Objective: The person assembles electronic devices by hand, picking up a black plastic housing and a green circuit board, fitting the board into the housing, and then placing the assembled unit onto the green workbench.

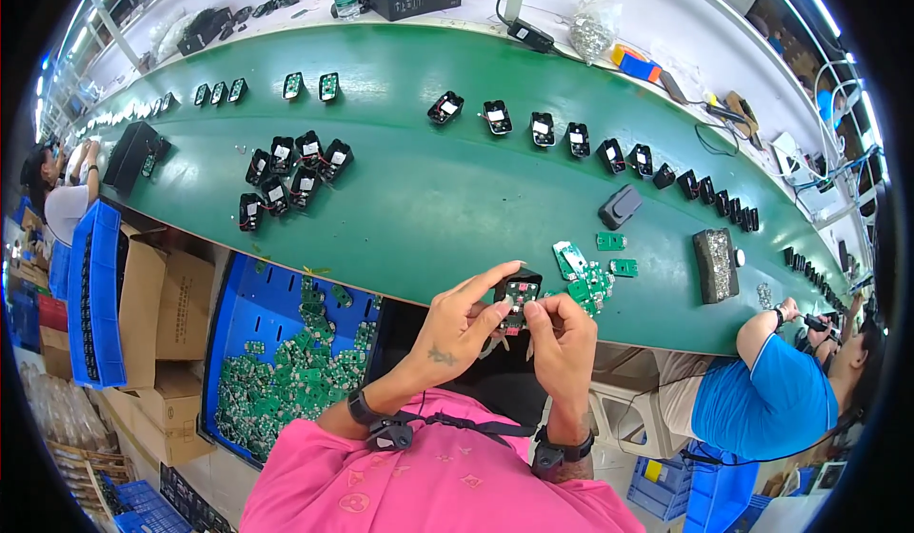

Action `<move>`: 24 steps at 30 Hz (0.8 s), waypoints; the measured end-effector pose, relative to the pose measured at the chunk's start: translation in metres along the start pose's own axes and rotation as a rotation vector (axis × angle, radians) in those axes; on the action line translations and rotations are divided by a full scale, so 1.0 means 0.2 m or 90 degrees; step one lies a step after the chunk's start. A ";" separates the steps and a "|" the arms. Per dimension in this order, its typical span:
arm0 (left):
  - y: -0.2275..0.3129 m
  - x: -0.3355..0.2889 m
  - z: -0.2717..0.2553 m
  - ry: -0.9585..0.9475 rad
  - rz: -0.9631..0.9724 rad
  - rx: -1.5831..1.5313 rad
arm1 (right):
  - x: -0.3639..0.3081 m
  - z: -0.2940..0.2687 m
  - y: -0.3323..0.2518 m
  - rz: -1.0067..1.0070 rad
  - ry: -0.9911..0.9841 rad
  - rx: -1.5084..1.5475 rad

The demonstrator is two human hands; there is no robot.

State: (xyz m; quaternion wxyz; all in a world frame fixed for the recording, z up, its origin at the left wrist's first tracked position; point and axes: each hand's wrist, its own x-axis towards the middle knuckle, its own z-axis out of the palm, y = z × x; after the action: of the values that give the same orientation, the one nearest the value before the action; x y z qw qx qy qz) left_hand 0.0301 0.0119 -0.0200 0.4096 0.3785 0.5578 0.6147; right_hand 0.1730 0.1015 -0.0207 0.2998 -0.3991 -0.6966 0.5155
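A small black plastic housing (523,284) is held up at the table's near edge between my two hands. My left hand (455,327) grips its left side, with the thumb reaching over the opening. From the right, my right hand (563,335) closes on its lower part, thumb pressed toward the inside. White, silver and red parts show within the housing, too small to name. Just right of my hands lies a pile of green circuit boards (591,287), with loose boards beside it. Farther off, a closed black housing (621,207) rests on the green table (428,200).
A cluster of black housings (303,184) stands left; more line the table's far side. Below the left edge, a blue crate (271,309) holds many circuit boards. A dark block (715,265) stands right, near a co-worker in a blue shirt (762,404).
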 end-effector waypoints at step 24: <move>-0.06 0.02 0.06 0.068 0.106 0.128 | 0.03 0.04 0.02 -0.135 -0.013 -0.064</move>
State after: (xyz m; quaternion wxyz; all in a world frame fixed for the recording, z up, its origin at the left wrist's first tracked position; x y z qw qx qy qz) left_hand 0.0398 0.0212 -0.0310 0.2866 0.4298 0.6042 0.6067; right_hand 0.1655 0.1034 -0.0273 0.3251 -0.3325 -0.7630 0.4490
